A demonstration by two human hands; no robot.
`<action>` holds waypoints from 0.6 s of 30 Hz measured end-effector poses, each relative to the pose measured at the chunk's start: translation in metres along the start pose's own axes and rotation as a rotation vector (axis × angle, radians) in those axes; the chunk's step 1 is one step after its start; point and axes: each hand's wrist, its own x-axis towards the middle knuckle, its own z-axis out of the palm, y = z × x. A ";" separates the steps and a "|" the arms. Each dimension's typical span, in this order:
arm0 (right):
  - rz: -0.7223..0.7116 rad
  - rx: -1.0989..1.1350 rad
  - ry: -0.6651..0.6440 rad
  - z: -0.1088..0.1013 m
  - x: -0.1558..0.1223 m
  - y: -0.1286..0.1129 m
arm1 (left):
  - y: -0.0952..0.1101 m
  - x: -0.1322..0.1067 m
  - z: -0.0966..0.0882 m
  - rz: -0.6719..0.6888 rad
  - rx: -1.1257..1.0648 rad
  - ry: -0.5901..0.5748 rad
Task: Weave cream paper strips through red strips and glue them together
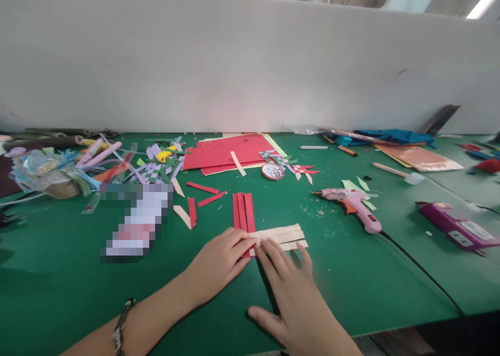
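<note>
Red strips (242, 213) (3, side by side) run beyond the fingertips of the left hand (221, 262); cream strips (281, 234) cross just past the right hand (292, 288). Both hands lie flat, fingers straight, gripping nothing. A sliding finger could skew them.

Free green table (58, 293) near left; glue gun (353, 206) and cable (422, 272) at right.

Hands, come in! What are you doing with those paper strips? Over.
Left hand flat on red strips, where cream strips cross. Right hand fingertips on the cream ones. Glue gun off to the right, not touching. Over.
</note>
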 end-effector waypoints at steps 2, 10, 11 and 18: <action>0.019 0.015 -0.012 0.001 0.000 0.000 | 0.000 0.000 0.000 0.007 -0.005 0.009; 0.078 -0.062 0.063 0.004 -0.001 0.003 | -0.002 0.000 0.002 0.034 0.009 0.035; 0.073 -0.090 0.084 0.004 -0.001 0.005 | -0.002 0.000 0.002 0.035 0.009 0.036; 0.089 -0.244 0.177 0.007 -0.011 0.023 | -0.005 -0.002 0.004 0.038 0.011 0.042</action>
